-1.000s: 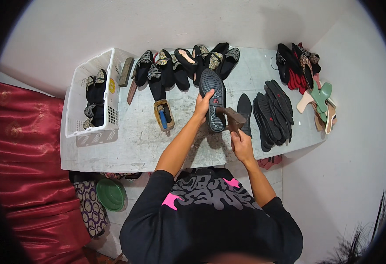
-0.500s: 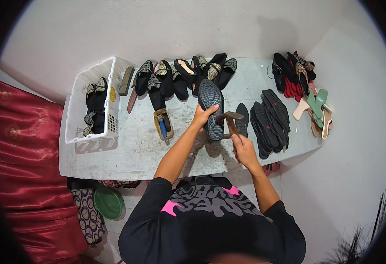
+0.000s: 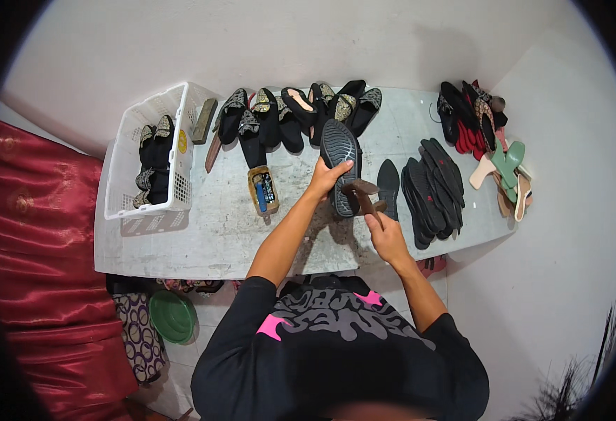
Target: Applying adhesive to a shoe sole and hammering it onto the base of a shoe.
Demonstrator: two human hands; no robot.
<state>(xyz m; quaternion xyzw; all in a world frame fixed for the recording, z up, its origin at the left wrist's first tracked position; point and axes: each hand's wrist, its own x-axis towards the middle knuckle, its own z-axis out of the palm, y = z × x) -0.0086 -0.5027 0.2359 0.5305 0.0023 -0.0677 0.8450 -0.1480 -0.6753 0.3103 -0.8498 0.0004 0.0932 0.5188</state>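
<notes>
My left hand (image 3: pixel 327 179) grips a black shoe (image 3: pixel 340 146) with its ridged sole turned up and the thumb lying across the sole. The shoe is held over the near middle of the table. Closed round a hammer's wooden handle is my right hand (image 3: pixel 388 240). The hammer (image 3: pixel 361 188) has its head over the heel part of the sole; I cannot tell whether they touch. Just right of it lies a single black sole (image 3: pixel 388 184), beside a pile of several black soles (image 3: pixel 431 189).
Along the back of the table (image 3: pixel 209 245) stand several black shoes with glittery uppers (image 3: pixel 266 116). A white basket (image 3: pixel 181 175) holding shoes is at left, a small open box (image 3: pixel 271 200) with a blue-handled tool nearer the middle. Shoe uppers (image 3: pixel 455 105) and green straps (image 3: pixel 510 165) lie at right.
The hammer head has turned and shifted slightly left over the heel part of the sole. My left hand keeps its hold on the shoe. The whole view has shifted slightly.
</notes>
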